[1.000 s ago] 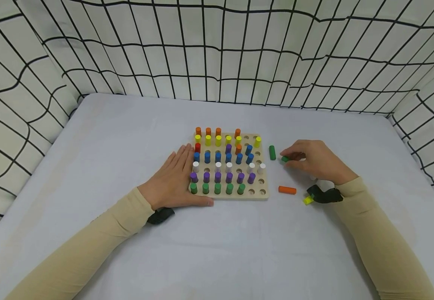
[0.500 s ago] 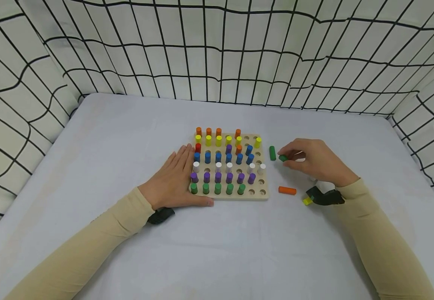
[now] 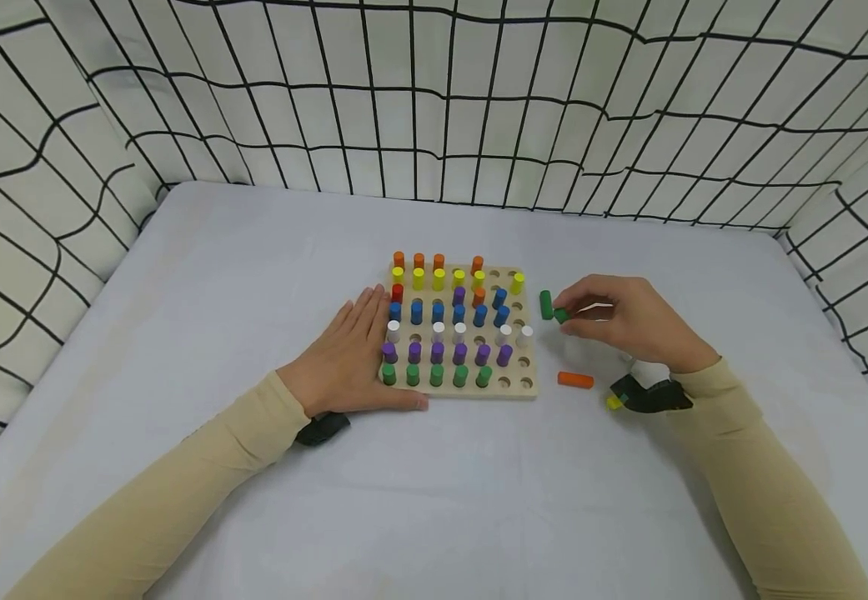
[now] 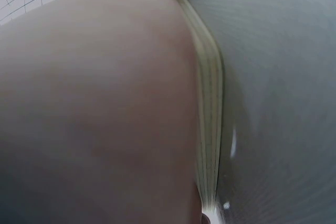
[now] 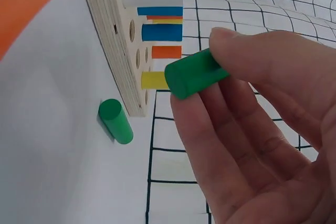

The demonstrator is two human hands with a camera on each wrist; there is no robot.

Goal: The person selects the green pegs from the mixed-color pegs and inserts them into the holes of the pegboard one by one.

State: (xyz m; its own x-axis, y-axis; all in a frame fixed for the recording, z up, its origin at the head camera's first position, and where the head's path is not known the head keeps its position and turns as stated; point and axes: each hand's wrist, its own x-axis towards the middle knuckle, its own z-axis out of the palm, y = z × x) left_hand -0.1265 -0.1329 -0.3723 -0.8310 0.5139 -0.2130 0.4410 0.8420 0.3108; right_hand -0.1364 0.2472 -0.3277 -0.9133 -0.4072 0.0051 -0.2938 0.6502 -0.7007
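A wooden pegboard stands at mid-table, its coloured pegs upright in rows. Along its left edge lies my left hand, fingers straight and thumb at the near side. The left wrist view shows mostly that hand against the board's layered edge. To the right of the board my right hand pinches a green peg between thumb and fingers, tilted and clear of the table. Another green peg lies on the cloth between board and right hand.
An orange peg lies right of the board. A yellow peg is partly hidden by the black wrist strap. A black wire grid rises behind the white-covered table and at both sides.
My right hand has shifted slightly left with the green peg, closer to the board. The peg's end now turns more toward the head view. My left hand holds its place.
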